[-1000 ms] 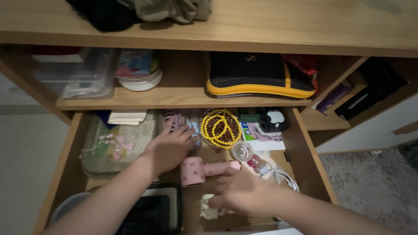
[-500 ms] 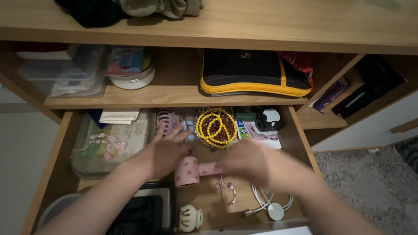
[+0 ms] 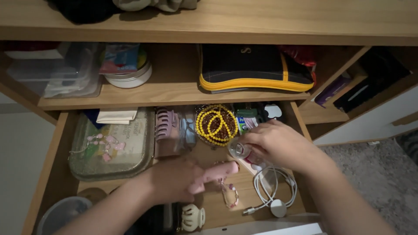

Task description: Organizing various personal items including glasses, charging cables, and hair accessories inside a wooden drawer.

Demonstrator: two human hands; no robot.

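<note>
Over the open drawer [image 3: 56,174] our left hand [image 3: 174,180] is closed on a pink tube [image 3: 215,174], fingers wrapped round its near end. Our right hand [image 3: 274,143] pinches a small clear container [image 3: 238,150] just right of the yellow bead string [image 3: 215,124]. Both look light — the container likely slick, best gripped round its sides.

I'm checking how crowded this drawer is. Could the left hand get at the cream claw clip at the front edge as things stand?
Probably yes. The cream claw clip lies uncovered just below the left hand, nothing on top, but that hand already holds a pink tube.
</note>
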